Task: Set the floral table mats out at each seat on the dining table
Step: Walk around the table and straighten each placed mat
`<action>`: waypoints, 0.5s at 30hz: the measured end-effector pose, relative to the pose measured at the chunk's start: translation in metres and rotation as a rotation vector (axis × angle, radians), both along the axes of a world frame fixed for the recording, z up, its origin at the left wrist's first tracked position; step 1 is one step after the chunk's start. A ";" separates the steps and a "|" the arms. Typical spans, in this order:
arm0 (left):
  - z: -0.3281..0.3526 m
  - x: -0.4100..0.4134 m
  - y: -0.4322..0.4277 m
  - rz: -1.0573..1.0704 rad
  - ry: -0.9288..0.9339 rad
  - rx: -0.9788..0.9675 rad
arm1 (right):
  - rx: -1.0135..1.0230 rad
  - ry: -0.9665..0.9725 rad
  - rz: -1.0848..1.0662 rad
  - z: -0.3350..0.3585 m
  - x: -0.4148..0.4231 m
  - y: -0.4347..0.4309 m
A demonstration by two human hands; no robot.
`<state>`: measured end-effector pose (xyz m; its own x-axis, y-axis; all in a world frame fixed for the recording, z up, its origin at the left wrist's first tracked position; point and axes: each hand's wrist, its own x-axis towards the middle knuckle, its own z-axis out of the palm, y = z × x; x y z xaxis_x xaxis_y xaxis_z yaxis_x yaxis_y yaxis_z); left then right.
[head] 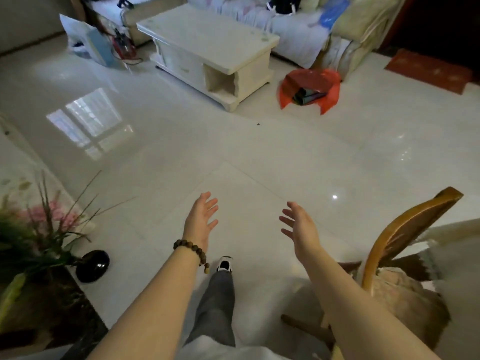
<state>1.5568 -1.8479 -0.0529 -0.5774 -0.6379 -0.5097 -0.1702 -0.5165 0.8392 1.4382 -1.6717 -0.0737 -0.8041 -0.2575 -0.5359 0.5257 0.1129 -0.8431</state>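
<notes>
Two hands out over floor [233, 141]: left hand [201, 219], right hand [298, 226], both spread open, empty. One red bag [293, 79] on floor ahead, dark rolled mats [307, 96] inside, count unclear

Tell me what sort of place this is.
Most likely a home living room beside a dining area: a covered sofa, a white coffee table on the tiled floor, and a wooden dining chair at the right.
</notes>
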 end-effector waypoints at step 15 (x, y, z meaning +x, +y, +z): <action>0.002 -0.319 -0.066 -0.597 0.004 0.006 | 0.053 0.036 -0.496 0.014 -0.220 -0.033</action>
<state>1.2378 -1.9137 -0.0511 -0.8369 -0.1999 -0.5096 -0.4296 -0.3370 0.8378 1.2184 -1.7045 -0.0602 -0.8412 0.1873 -0.5072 0.4974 -0.0997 -0.8618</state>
